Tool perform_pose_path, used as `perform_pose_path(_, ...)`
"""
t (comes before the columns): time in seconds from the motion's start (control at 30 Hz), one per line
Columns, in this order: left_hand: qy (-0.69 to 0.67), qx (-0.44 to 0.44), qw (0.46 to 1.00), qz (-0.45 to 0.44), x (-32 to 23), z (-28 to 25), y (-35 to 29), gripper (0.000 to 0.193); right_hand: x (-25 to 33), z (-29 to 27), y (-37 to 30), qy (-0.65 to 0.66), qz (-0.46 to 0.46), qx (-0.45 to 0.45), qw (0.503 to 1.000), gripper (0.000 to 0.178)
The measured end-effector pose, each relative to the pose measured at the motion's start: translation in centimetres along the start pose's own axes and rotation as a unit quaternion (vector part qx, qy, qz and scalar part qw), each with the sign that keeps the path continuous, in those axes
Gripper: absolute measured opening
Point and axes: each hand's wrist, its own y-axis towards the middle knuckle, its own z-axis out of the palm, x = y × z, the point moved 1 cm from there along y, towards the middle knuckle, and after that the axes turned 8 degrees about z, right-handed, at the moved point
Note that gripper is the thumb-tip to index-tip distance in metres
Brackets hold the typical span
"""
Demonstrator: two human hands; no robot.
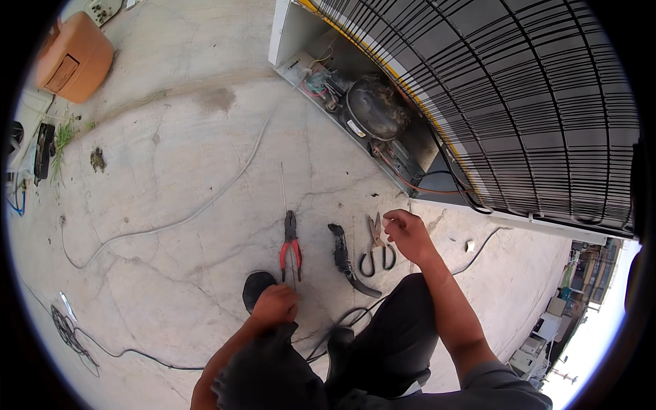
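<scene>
My left hand (275,305) is closed beside my knee, with the near end of a thin metal rod (283,186) at its fingers. The rod points away from me, in line with red-handled pliers (290,246) on the concrete. My right hand (408,236) hovers beside the blades of black-handled scissors (376,247), its fingers curled together; whatever they may hold is too small to make out. Between pliers and scissors lies a black curved tool (345,260), its far part ragged or wrapped.
A refrigerator (519,102) leans in at the upper right, its black rear grille showing and its compressor (376,108) exposed. A grey cable (198,213) curves across cracked concrete. Black cable (137,352) runs near my feet. An orange container (80,58) stands far left.
</scene>
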Motion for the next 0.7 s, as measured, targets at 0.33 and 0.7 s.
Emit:
perform_pose_path(0.33,0.003,-0.022,1.0,0.0,-0.9,-0.1,-0.3,0.01,0.5,4.7,1.3,-0.357,-0.01,0.136,0.924,0.042)
perform_pose_path(0.7,0.009,-0.023,0.999,-0.025,-0.8,0.0,-0.3,0.015,-2.5,3.5,2.5,-0.503,0.071,0.149,0.849,0.037)
